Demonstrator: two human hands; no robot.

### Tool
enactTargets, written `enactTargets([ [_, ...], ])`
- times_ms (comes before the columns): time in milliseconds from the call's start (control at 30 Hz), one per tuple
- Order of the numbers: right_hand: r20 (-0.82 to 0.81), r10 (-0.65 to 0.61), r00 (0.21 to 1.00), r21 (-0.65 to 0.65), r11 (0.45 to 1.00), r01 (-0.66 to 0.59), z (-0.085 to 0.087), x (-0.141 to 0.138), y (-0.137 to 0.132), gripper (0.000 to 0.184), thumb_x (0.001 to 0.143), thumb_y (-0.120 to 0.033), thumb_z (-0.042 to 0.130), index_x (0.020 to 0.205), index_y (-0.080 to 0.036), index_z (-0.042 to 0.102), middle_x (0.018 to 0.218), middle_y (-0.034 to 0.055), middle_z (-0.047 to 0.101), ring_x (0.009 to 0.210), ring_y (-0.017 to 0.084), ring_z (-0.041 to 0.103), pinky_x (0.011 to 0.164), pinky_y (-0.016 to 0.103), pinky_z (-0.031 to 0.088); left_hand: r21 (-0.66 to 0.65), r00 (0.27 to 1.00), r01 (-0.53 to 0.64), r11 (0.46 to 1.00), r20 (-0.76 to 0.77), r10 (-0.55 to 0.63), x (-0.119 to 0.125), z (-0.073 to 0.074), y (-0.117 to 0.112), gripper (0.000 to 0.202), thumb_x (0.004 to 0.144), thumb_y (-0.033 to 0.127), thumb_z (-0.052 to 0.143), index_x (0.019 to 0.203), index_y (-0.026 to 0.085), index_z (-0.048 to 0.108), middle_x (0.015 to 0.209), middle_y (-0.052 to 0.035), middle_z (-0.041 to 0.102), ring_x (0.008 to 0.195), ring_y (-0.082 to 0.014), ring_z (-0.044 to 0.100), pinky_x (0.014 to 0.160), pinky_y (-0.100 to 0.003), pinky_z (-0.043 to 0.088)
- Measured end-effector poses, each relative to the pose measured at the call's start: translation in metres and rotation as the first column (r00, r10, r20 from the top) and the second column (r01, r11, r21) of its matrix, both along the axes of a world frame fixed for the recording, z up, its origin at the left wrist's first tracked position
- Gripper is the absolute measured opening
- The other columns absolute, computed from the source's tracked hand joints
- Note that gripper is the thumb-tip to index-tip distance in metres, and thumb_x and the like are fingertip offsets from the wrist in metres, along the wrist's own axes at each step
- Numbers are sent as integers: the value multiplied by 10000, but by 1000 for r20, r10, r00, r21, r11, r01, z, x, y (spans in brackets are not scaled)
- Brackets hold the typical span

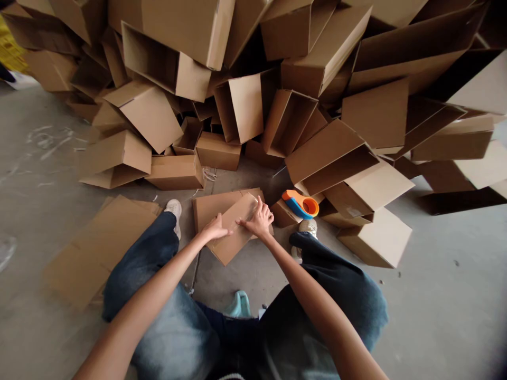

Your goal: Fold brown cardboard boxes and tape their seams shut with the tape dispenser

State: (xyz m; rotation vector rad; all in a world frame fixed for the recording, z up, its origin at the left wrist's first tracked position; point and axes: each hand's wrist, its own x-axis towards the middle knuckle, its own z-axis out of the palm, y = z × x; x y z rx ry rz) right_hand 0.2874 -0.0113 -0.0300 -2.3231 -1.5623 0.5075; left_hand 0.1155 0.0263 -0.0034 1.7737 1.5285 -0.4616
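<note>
A small cardboard box (232, 244) with a plain brown face lies at a slant between my knees, over flat cardboard sheets (206, 205). My left hand (213, 229) grips its left edge, thumb stretched across the top face and fingers partly hidden. At the upper right end, my right hand (259, 217) holds the box, its thumb on the face and its fingers spread around the edge. An orange and blue tape dispenser (301, 205) rests just right of my right hand, on a small carton (283, 214).
A large heap of open cardboard boxes (241, 108) rises in front and to the right. Flat cardboard sheets (95, 243) lie beside my left leg. Clear plastic scraps (49, 140) are on the floor at left. A light-blue object (240, 304) is beneath me.
</note>
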Motion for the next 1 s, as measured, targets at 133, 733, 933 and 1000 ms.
enactTargets([
  [133, -67, -82, 994, 0, 997, 82, 2, 8, 8, 991, 661, -506, 602, 1426, -257, 24, 1255, 123, 387, 1168, 316, 354, 931, 501, 258, -4, 999, -14, 1000, 29, 14, -1, -2, 0, 716, 635, 488, 653, 1213, 175, 369, 1288, -172, 518, 1150, -288, 532, 868, -320, 447],
  [733, -100, 35, 994, -1, 999, -35, -5, 22, 8, 950, 526, -625, 686, 1288, -188, 324, 1240, 141, 434, 1152, 329, 406, 924, 483, 339, -30, 998, -23, 999, 63, 25, -1, -8, 2, 739, 617, 483, 659, 1220, 191, 347, 1313, -171, 494, 1184, -293, 503, 884, -330, 437],
  [933, -222, -3, 975, 26, 1000, 9, -7, 29, 16, 781, 526, -540, 719, 1174, -206, 441, 1166, 101, 481, 1093, 304, 442, 905, 425, 381, -18, 999, -16, 1000, 49, 17, 0, -4, 2, 683, 613, 475, 652, 1166, 185, 376, 1277, -172, 521, 1156, -302, 523, 884, -349, 438],
  [1000, -265, -16, 964, 36, 999, 26, -9, 32, 17, 705, 544, -510, 715, 1133, -211, 470, 1143, 89, 489, 1076, 290, 450, 898, 403, 391, -14, 999, -10, 1000, 53, 11, 0, -4, 2, 673, 612, 469, 651, 1158, 186, 378, 1267, -169, 528, 1146, -297, 531, 878, -346, 442],
])
